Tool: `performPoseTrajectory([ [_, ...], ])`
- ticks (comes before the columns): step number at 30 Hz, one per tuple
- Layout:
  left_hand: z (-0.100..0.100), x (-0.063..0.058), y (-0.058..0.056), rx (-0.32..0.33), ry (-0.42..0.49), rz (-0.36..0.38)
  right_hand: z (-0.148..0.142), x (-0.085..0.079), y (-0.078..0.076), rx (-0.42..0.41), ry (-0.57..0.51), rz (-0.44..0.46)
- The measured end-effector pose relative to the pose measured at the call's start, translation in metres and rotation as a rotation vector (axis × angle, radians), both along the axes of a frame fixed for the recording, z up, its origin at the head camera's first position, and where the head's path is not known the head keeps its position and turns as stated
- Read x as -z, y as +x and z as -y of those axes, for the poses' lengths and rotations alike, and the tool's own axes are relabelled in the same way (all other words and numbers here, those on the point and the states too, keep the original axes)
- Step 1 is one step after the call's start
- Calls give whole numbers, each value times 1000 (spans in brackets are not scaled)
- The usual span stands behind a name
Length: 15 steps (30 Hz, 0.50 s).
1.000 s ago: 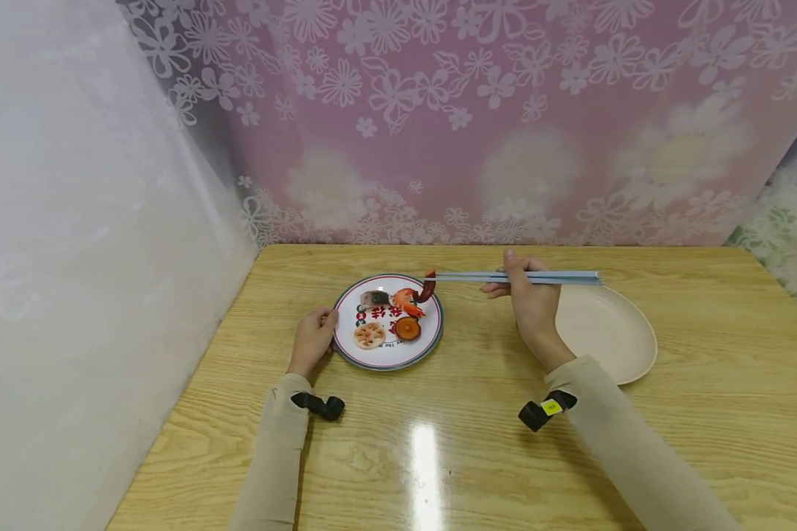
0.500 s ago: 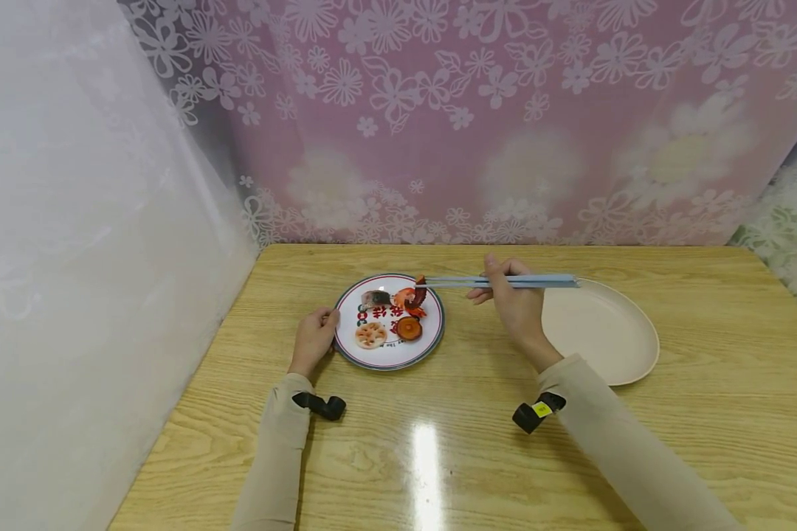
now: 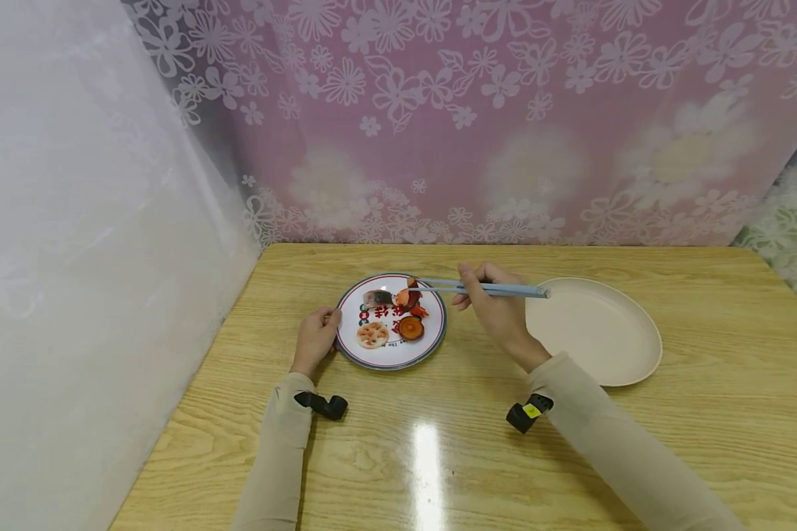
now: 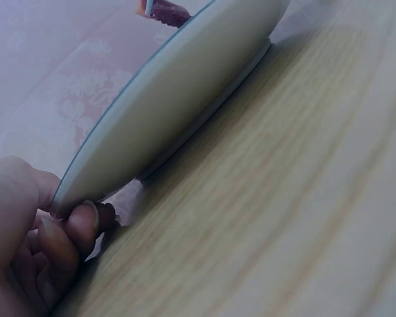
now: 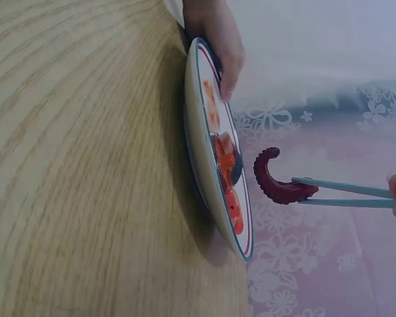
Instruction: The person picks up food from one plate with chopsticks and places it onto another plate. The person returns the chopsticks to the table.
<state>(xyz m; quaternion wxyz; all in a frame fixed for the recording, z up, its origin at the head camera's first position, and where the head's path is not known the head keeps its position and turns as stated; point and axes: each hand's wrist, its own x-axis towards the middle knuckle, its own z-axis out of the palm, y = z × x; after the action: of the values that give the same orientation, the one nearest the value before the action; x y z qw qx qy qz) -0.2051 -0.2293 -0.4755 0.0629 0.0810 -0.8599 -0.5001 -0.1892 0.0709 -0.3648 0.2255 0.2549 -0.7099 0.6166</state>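
My left hand (image 3: 316,339) grips the left rim of a round white plate (image 3: 392,360), thumb on top and fingers curled beneath. My right hand (image 3: 498,316) holds a pair of light blue chopsticks (image 3: 505,290). Their tips pinch a dark red octopus tentacle (image 5: 274,188), which hangs in the air above the plate, as the right wrist view shows. On the plate lie a lotus root slice (image 3: 373,335), a round brown piece with an orange middle (image 3: 411,328), a grey-skinned fish piece (image 3: 377,298) and an orange shrimp (image 3: 421,313), partly hidden by the tentacle.
A larger beige oval plate (image 3: 594,335) stands on the wooden table (image 3: 478,472) to the right, partly behind my right wrist. A pink floral curtain (image 3: 438,147) hangs behind the table, and a whitish sheet (image 3: 106,258) borders the left side.
My right hand has moved left, carrying the tentacle in the chopsticks from the plate's upper right edge to over the shrimp. My left hand stays on the rim.
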Motion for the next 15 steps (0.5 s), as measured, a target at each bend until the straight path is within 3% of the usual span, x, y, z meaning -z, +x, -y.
performPoseTrajectory([
  [4, 0, 1, -1, -3, -3, -4, 7, 1, 1, -13, 69, -97],
  [11, 0, 1, 0, -2, -13, -5, 12, 25, -16, -73, 156, -293],
  [15, 0, -1, 0, -1, -10, -1, 17, 28, -20, -59, 254, -455],
])
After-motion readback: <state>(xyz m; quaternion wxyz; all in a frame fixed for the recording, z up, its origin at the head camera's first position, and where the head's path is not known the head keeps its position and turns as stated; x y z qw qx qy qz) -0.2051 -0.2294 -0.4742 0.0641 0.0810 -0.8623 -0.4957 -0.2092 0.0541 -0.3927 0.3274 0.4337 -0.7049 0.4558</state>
